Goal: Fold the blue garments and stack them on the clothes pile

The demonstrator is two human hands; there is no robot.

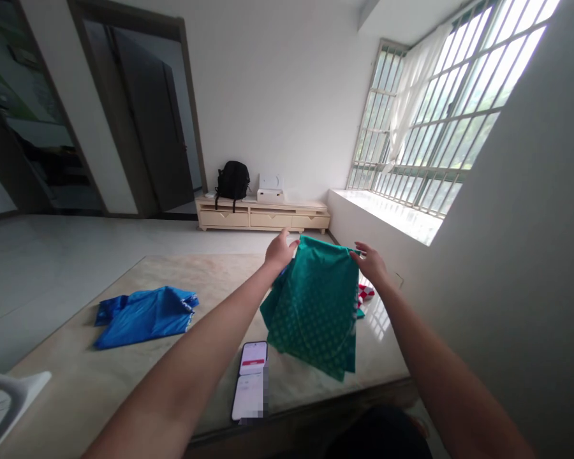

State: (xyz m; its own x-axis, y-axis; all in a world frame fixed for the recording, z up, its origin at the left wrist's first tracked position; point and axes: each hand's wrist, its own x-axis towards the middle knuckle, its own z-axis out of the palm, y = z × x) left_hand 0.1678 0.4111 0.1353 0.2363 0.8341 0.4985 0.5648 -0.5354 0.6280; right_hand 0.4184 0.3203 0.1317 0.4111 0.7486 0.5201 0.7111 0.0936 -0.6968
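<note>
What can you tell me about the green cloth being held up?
The green cloth is a teal garment of thin, slightly shiny fabric with a fine pale dot pattern. It hangs folded lengthwise, its top edge pinched by the left hand and right hand. Its lower part drapes toward the table, beside a phone.

Table (124,382): garment (143,315) lying left; phone (251,382) at near edge; shirt (316,306) held above right part, between left hand (280,250) and right hand (370,262)

White walls, barred window (440,108), low cabinet (263,217), dark door (148,121), pale floor (67,255)
</note>
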